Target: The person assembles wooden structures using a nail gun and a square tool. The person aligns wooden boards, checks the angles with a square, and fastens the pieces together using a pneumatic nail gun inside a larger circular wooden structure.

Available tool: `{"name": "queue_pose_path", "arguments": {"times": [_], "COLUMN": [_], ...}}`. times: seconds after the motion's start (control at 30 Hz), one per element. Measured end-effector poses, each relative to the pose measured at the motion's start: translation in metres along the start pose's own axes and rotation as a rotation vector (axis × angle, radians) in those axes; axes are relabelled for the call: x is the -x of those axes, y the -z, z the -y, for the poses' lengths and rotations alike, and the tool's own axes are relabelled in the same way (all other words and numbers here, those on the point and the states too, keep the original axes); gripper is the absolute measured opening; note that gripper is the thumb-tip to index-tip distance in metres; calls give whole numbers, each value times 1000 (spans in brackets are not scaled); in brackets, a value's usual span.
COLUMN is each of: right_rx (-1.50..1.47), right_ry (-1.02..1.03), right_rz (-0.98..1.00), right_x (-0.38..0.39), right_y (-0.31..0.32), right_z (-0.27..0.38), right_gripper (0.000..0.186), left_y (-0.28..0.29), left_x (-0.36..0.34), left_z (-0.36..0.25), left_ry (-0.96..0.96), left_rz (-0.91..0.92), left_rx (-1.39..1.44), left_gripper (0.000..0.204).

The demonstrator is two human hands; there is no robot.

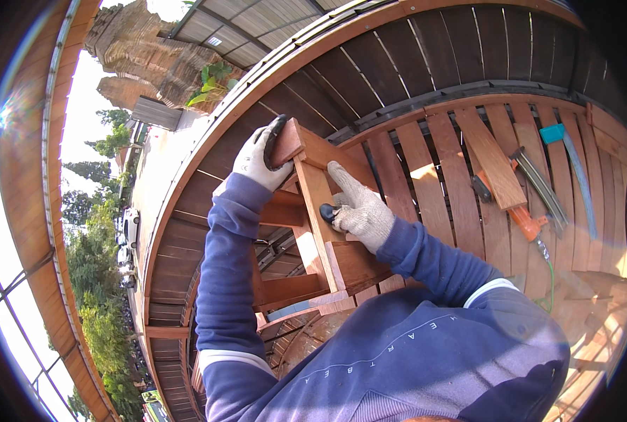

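A reddish-brown wooden frame, built of short boards and crosspieces, stands tilted in front of my body. My left hand, in a pale knit glove with black on the palm side, is closed round the block at its far upper corner. My right hand, gloved the same way, grips the frame's right side lower down. One of its fingers lies stretched along the wood, and a black fingertip presses near the board's edge. The undersides of both hands are hidden.
On the slatted wooden deck at right lie a loose plank, an orange nail gun with a green hose, a metal strip and a teal-headed hammer. A dark slatted railing curves behind. Parked cars show beyond.
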State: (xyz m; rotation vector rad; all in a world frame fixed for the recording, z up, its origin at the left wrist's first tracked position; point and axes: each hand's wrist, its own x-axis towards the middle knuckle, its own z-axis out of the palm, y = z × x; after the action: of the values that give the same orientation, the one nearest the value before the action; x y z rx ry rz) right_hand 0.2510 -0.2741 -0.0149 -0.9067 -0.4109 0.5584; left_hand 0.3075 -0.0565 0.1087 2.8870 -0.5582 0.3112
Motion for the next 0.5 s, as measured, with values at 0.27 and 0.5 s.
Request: {"name": "queue_pose_path", "arguments": {"times": [0.27, 0.5], "right_rx": [-39, -3], "right_ry": [29, 76], "right_rz": [13, -33], "right_x": [-2, -3], "right_y": [5, 2], "right_z": [-4, -1], "right_gripper": [86, 85], "left_y": [-1, -1], "left_x": [1, 0], "left_z": [2, 1], "left_ry": [-2, -21], "left_rz": [-26, -30], "left_rx": [-5, 1], "left_gripper": [71, 71]}}
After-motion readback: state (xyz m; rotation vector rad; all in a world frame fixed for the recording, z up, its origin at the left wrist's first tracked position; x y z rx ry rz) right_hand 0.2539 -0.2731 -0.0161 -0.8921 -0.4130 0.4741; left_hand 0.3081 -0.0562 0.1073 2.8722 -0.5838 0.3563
